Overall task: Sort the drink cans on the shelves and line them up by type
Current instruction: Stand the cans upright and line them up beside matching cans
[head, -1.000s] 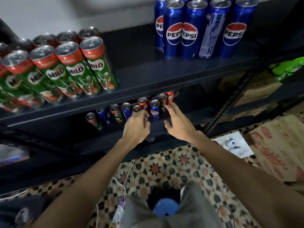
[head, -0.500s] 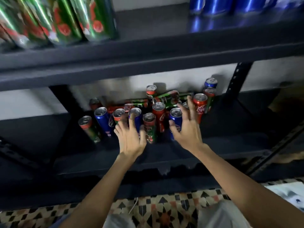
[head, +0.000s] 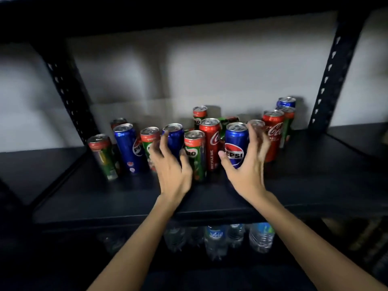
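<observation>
- On the dark middle shelf [head: 315,164], seen from the head camera, a mixed cluster of drink cans stands upright against the pale back wall, unsorted.
- Left hand [head: 170,164]: fingers curled round a blue Pepsi can [head: 175,137] in the front row, thumb on its right side; the hand is grasping it while it stands on the shelf.
- Right hand [head: 245,166]: thumb and fingers wrapped round a second Pepsi can [head: 236,143], logo facing out, can upright on the shelf.
- Between the two held cans stand a green Milo can [head: 195,154] and, just behind it, a red Coca-Cola can [head: 211,141].
- Left of the left hand: another Milo can [head: 149,139] partly hidden by the fingers, a third Pepsi can [head: 129,148], and a Milo can at the far left [head: 102,156].
- Right of the right hand: a second Coca-Cola can [head: 274,131], with a blue can at the back corner [head: 286,101].
- Below the shelf, clear water bottles [head: 261,236] stand in dim light.
</observation>
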